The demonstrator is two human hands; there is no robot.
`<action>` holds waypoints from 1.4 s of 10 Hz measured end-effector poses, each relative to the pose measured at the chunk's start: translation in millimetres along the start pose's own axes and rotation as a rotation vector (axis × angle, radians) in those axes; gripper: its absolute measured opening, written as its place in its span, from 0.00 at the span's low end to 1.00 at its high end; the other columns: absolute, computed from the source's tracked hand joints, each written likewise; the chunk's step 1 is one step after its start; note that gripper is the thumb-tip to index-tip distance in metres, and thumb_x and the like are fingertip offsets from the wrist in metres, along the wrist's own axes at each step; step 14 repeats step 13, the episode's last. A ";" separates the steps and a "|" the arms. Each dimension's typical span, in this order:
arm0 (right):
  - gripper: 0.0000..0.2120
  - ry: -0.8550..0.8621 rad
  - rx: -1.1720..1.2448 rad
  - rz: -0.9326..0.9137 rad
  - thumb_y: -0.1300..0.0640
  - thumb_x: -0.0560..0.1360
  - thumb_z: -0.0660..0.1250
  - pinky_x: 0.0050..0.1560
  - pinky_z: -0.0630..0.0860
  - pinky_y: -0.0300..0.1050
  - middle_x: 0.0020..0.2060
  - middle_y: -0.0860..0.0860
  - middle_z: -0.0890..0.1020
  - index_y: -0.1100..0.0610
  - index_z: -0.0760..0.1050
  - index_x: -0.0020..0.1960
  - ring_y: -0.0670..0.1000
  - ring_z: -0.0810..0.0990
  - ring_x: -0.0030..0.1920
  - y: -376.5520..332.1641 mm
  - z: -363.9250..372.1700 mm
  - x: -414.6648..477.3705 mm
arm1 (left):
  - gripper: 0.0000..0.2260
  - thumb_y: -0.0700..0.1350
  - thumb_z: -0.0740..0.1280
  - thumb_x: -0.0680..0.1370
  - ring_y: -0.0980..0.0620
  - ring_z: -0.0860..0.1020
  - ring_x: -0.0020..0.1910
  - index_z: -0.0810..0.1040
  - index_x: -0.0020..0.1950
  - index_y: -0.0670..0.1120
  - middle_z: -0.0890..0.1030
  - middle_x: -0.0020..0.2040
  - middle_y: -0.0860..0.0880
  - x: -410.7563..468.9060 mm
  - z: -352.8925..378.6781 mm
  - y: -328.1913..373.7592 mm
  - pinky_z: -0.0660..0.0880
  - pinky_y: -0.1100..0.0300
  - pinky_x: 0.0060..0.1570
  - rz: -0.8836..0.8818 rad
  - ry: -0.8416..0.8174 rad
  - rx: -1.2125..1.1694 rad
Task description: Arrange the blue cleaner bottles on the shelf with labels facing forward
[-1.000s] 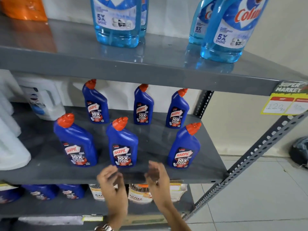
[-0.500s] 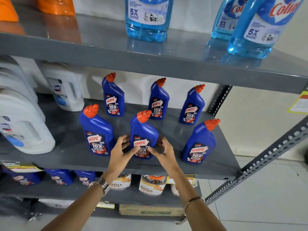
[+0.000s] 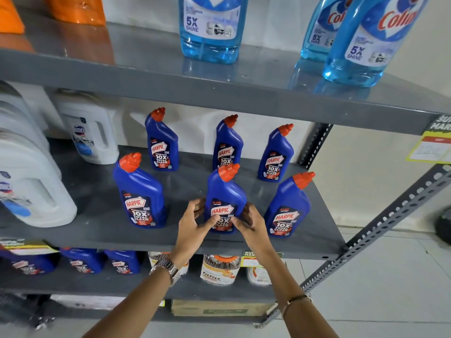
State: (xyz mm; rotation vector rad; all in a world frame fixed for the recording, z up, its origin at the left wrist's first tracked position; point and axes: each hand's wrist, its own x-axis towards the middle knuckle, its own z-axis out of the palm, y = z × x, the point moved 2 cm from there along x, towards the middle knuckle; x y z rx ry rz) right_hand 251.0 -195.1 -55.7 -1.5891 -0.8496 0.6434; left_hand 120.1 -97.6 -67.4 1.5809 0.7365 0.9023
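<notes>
- Head camera looks down on both hands wrapped round the middle front bottle (image 3: 225, 198) on the grey shelf (image 3: 97, 230). The left hand (image 3: 192, 225) cups its left flank, thumb across the label; the right hand (image 3: 249, 222) mirrors it on the other side.
- Fingers (image 3: 199, 204) of both hands are clasped on the bottle's lower body, low down where it is widest (probably to steady it while squaring the label to the front).
- Six blue cleaner bottles stand upright on this shelf in two rows of three. The front-left bottle (image 3: 140, 191) and front-right bottle (image 3: 289, 206) stand apart from the held one, labels facing out; the back row (image 3: 228, 142) faces forward too.
- My read: spacing and small turns are what remain, little else.
- White jugs (image 3: 36, 191) crowd the shelf's left end.
- Above, pale blue glass-cleaner bottles (image 3: 210, 28) sit on a higher shelf; below, more stock. A yellow price tag (image 3: 432, 150) hangs at the right, and a tiled floor (image 3: 390, 276) shows beyond the slotted upright.
</notes>
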 end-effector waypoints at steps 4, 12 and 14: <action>0.23 0.252 -0.122 -0.295 0.65 0.72 0.63 0.35 0.75 0.35 0.45 0.45 0.79 0.34 0.72 0.48 0.44 0.80 0.45 -27.8 71.5 -57.6 | 0.24 0.29 0.67 0.71 0.59 0.75 0.54 0.66 0.62 0.48 0.70 0.60 0.57 -39.9 -100.7 -24.0 0.75 0.63 0.52 0.242 0.727 -0.045; 0.21 0.048 -0.121 -0.229 0.60 0.76 0.64 0.58 0.72 0.29 0.65 0.51 0.73 0.47 0.66 0.67 0.43 0.73 0.63 -72.3 164.9 -2.2 | 0.20 0.38 0.69 0.73 0.56 0.75 0.58 0.72 0.61 0.55 0.76 0.58 0.54 -2.1 -176.6 4.7 0.76 0.59 0.54 0.215 0.424 0.050; 0.17 0.209 -0.173 -0.445 0.58 0.78 0.60 0.63 0.74 0.46 0.62 0.48 0.75 0.42 0.67 0.63 0.44 0.73 0.64 -95.7 155.5 -27.7 | 0.18 0.37 0.67 0.74 0.58 0.77 0.56 0.75 0.59 0.56 0.78 0.55 0.56 -13.7 -166.7 34.2 0.75 0.58 0.56 0.450 0.334 0.195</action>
